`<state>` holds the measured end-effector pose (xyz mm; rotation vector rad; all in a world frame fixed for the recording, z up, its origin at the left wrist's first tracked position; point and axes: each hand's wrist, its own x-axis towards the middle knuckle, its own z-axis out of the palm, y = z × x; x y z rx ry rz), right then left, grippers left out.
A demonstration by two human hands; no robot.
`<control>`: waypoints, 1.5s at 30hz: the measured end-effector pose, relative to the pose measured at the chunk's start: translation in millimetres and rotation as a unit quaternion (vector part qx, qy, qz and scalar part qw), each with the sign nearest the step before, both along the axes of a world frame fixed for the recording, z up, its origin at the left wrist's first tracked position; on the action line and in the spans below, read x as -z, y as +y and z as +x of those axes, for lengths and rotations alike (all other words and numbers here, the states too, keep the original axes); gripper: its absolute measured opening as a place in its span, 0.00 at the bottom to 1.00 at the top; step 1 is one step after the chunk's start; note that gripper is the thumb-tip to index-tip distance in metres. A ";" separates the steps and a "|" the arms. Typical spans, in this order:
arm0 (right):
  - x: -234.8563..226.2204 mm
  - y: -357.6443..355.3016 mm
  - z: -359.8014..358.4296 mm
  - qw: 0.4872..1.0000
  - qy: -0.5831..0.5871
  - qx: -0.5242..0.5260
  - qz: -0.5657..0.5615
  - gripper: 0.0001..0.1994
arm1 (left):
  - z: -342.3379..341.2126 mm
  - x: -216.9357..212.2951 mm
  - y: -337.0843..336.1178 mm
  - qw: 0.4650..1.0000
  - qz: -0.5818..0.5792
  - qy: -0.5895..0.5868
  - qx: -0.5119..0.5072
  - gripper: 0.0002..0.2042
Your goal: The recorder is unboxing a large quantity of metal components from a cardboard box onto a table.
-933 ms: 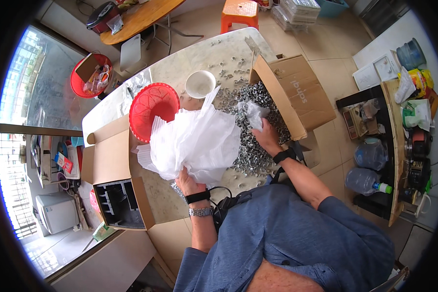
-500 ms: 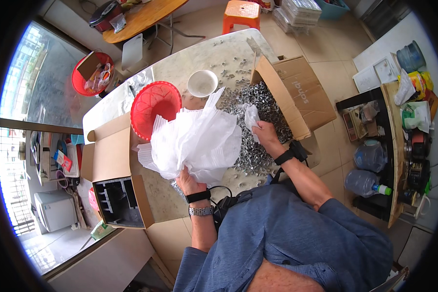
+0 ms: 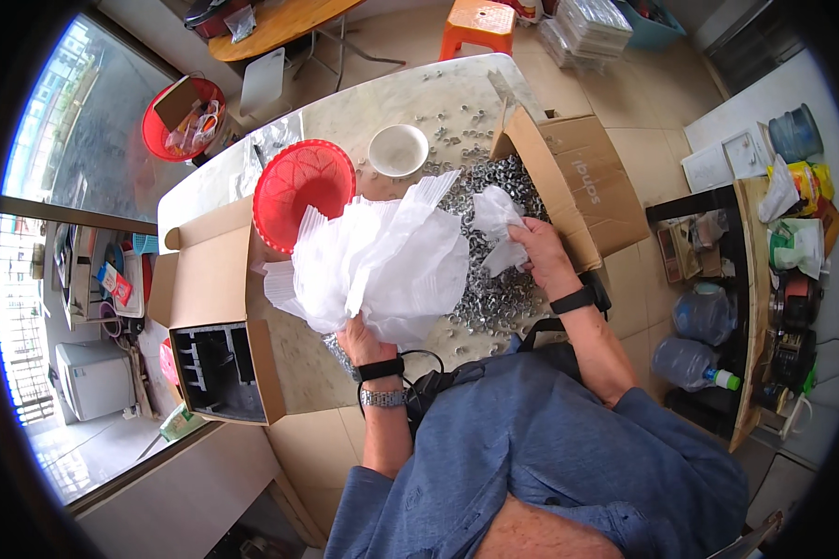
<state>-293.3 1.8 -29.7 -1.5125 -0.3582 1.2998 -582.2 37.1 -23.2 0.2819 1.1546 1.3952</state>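
We see a person in a blue shirt working at a stone bench. Our left hand is closed around the lower part of a big bundle of white plastic bags, and the fingers are mostly hidden under the plastic. The bundle stands over the middle of the bench, between the red basket and a wide heap of small metal rings. Our right hand holds one smaller white bag, the fingers pinched on its edge, just above the heap of rings. This small bag is near the big bundle, but we cannot tell if they touch.

Behind the heap, a small white bowl stands on the bench, beside the red basket. On the right, an open brown cardboard box leans at the bench edge. On the left, another open cardboard box shows dark dividers inside. Both wrists wear black bands.
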 end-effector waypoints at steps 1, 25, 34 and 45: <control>3.7 -0.4 1.8 1.000 -0.001 0.000 -0.001 0.07 | -0.1 1.8 0.0 1.000 -0.001 -0.001 0.000 0.16; 31.8 -8.1 -34.8 0.871 -0.431 -0.232 0.029 0.10 | 3.3 0.2 -5.1 1.000 0.006 0.030 -0.008 0.16; 42.4 -17.6 -18.5 0.845 -0.510 -0.088 0.132 0.16 | 3.2 -4.1 -6.4 0.999 0.019 0.038 -0.005 0.16; 76.1 -2.3 -6.3 0.907 -0.406 -0.112 0.006 0.15 | 7.6 -5.8 -7.0 0.999 0.023 0.035 0.007 0.17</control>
